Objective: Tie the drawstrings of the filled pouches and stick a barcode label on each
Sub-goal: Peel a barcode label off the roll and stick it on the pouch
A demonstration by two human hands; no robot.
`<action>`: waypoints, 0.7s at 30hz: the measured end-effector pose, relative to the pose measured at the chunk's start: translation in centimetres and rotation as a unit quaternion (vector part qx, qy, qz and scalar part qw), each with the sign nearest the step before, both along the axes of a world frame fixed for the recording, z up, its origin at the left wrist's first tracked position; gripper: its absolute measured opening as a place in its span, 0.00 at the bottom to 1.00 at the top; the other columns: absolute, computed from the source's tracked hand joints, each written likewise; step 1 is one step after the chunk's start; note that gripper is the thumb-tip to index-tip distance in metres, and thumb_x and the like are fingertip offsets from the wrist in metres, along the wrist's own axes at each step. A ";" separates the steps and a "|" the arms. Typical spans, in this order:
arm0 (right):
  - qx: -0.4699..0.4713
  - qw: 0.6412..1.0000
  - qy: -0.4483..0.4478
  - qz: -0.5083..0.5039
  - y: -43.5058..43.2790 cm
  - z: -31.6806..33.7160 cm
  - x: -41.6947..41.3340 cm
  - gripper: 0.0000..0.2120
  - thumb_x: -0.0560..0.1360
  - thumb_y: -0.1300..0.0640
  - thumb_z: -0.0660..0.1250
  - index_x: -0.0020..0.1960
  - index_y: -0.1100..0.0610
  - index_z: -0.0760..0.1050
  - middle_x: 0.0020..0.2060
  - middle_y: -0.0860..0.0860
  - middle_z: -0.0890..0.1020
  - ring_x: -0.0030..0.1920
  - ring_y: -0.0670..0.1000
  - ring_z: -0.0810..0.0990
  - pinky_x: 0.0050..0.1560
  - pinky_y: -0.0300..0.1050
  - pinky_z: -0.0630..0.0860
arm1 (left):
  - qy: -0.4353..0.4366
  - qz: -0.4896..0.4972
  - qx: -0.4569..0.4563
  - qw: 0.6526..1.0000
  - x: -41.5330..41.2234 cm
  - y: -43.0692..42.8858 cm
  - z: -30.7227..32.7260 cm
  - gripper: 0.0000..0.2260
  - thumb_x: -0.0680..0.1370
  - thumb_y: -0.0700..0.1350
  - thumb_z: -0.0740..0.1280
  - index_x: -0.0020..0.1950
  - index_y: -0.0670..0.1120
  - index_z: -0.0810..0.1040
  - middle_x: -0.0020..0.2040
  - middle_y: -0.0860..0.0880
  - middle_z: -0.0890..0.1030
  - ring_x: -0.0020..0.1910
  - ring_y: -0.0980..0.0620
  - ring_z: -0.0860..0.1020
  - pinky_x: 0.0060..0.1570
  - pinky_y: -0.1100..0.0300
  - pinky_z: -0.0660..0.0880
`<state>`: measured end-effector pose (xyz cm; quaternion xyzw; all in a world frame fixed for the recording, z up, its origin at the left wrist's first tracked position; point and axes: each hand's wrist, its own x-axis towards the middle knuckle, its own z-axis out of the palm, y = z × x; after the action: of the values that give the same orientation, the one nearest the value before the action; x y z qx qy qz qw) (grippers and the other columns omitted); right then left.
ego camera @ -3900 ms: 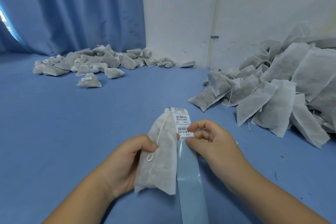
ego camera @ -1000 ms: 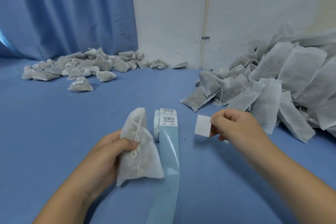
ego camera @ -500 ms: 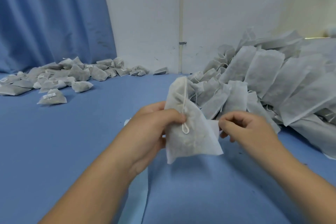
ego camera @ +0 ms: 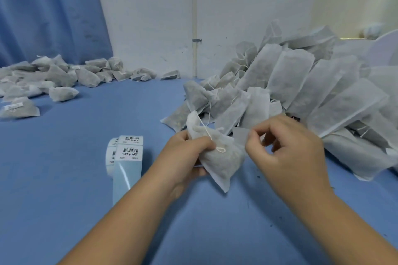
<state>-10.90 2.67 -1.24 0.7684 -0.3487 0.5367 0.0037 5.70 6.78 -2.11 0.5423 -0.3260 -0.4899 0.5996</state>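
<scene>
Centrally, left hand (ego camera: 185, 157) grips a tied white mesh pouch (ego camera: 224, 158), right hand (ego camera: 286, 150) pinches a small white label (ego camera: 240, 135) not yet stuck on; finished pouches (ego camera: 58, 77) lie at ten o'clock, an untied heap (ego camera: 301, 84) at two.

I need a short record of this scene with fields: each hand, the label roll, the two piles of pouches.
left hand: grips the pouch near its gathered neck
right hand: fingers pinch a loose label beside the pouch
label roll: lies on the table, left of the hands
right pile: mostly flat pouches
far left pile: bunched pouches, one visibly labelled
</scene>
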 end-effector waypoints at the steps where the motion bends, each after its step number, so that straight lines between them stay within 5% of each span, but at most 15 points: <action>1: -0.026 1.000 0.014 -0.003 0.1 -0.2 0.2 0.06 0.69 0.61 0.68 0.33 0.56 0.75 0.29 0.46 0.74 0.32 0.46 0.70 0.35 0.37 0.66 | -0.002 -0.003 -0.002 1.000 0.0 0.1 -0.1 0.10 0.75 0.34 0.66 0.55 0.42 0.80 0.47 0.43 0.86 0.44 0.47 0.85 0.41 0.54 0.82; 9: -0.163 0.985 0.057 -0.007 -0.2 -1.0 1.0 0.08 0.71 0.63 0.66 0.34 0.61 0.76 0.30 0.52 0.78 0.32 0.55 0.75 0.33 0.49 0.73 | -0.024 -0.024 0.001 0.999 -0.2 0.1 -0.3 0.12 0.75 0.37 0.66 0.57 0.43 0.79 0.48 0.44 0.86 0.44 0.48 0.85 0.38 0.56 0.81; 21: -0.194 0.978 0.074 0.011 -0.7 -1.2 1.2 0.08 0.72 0.63 0.66 0.33 0.61 0.76 0.31 0.53 0.78 0.32 0.56 0.75 0.34 0.50 0.73 | -0.025 -0.038 -0.007 0.999 -0.2 0.1 -0.5 0.12 0.75 0.37 0.66 0.58 0.42 0.79 0.46 0.44 0.86 0.43 0.48 0.85 0.38 0.56 0.81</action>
<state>-9.67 1.93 -2.46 0.7947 -0.2282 0.5354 0.1722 5.52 6.85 -2.61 0.5376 -0.3649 -0.4965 0.5756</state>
